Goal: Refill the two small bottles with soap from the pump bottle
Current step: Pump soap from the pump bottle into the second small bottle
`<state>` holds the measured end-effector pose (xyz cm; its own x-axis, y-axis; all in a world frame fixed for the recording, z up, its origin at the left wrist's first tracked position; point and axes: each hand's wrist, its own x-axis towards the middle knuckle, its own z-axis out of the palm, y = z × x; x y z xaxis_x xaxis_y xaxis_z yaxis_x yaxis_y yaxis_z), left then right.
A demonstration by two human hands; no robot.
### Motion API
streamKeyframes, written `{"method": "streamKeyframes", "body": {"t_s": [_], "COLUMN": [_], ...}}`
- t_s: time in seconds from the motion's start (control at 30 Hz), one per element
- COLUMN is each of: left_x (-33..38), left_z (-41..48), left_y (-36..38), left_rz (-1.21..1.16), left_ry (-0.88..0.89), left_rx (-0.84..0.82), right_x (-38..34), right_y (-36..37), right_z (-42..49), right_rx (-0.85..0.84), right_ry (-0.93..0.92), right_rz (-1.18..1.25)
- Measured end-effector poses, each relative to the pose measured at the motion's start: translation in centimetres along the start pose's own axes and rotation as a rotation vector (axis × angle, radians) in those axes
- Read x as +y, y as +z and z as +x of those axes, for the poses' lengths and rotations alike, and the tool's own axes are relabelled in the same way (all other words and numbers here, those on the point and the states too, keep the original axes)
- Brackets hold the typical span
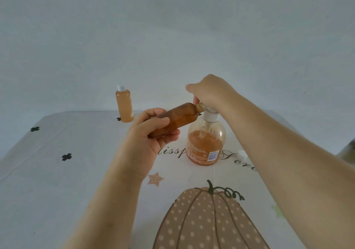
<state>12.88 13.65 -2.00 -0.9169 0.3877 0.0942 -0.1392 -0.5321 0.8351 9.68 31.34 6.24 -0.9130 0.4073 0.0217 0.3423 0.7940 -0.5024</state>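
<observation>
The clear pump bottle stands mid-table, about half full of orange soap. My right hand sits on top of its white pump head, fingers curled down over it. My left hand grips a small uncapped bottle of orange soap, tilted almost flat, its open neck right at the pump spout. A second small bottle, capped in white and nearly full of orange soap, stands upright at the far left of the table.
A loose white cap lies on the tablecloth just right of the pump bottle. The cloth shows a pumpkin print at the front. A plain wall rises behind the table's far edge.
</observation>
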Motion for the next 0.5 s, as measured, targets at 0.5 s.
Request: {"method": "streamKeyframes", "body": {"t_s": [0.5], "left_x": [0.2], "left_z": [-0.3], "left_y": [0.4], "left_rz": [-0.047], "left_ry": [0.027], "left_rx": [-0.047], "right_x": [-0.8], "right_y": [-1.5], "right_z": [-0.6], "right_rx": [-0.014], "right_ry": [-0.013], "right_rz": [0.050]}}
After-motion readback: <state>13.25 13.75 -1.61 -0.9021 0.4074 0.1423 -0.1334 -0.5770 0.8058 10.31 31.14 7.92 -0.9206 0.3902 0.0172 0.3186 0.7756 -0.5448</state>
